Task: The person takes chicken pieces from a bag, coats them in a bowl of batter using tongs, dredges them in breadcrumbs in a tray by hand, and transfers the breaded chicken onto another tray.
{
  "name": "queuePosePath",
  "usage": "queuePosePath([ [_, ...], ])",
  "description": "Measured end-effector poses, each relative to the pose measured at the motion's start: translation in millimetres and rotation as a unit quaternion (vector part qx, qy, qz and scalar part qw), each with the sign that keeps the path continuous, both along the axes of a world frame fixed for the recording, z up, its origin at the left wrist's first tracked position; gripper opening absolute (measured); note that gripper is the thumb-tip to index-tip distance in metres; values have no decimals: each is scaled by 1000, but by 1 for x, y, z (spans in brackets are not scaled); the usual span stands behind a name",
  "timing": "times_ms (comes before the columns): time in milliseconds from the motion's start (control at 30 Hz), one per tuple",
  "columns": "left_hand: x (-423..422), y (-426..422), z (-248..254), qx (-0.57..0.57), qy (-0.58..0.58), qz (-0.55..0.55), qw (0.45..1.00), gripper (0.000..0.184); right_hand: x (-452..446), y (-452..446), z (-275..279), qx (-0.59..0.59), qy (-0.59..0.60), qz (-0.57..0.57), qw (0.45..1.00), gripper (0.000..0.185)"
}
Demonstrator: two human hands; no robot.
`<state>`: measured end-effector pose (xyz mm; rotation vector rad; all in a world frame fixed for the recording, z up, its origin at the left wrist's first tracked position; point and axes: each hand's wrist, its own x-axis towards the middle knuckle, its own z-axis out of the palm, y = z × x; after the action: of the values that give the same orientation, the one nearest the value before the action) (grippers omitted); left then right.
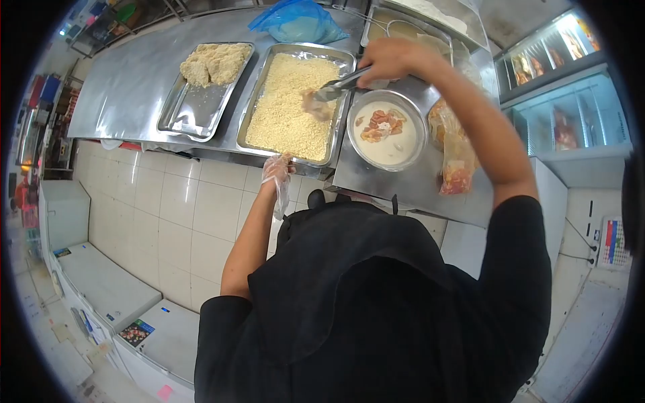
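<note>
My right hand [393,59] is closed around a pair of tongs [342,86], reaching over from the right. At the tongs' tip a blurred piece of raw meat [317,107] is at the crumbs; whether it touches them I cannot tell. Pale yellow breadcrumbs [282,94] fill a metal tray [243,134]. My left hand [276,170], in a clear plastic glove, has its fingers curled at that tray's near rim. Just right of the tray, a round metal bowl [422,144] holds white batter [386,151] with meat pieces [386,124] in it.
To the left, a second metal tray [195,111] carries breaded pieces [218,62] at its far end. A blue plastic bag [299,23] lies behind the crumbs. Bagged meat [457,171] sits right of the bowl, near the counter's edge. Farther back are more containers [440,13] and a wire-handled strainer.
</note>
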<state>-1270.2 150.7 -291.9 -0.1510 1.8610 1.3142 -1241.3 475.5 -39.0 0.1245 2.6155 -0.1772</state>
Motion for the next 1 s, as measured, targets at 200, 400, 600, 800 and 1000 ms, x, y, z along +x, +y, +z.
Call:
queuePosePath([
  [200,-2,2,-12,-19,6,8,1000,27,-27,-18,-107,79,52,-77,993,42],
  [400,-9,-3,-22,1,12,-17,1000,30,-6,-47,-161,-42,115,-181,976,45],
  [600,-37,-2,16,-193,40,-165,966,41,7,-60,-171,-87,179,-250,948,43],
  [800,-59,36,67,-283,358,-286,843,81,25,-75,-169,-107,190,-255,942,41],
  [1000,-80,61,-1,-421,363,-288,780,100,41,-72,-175,-152,164,-285,932,40],
])
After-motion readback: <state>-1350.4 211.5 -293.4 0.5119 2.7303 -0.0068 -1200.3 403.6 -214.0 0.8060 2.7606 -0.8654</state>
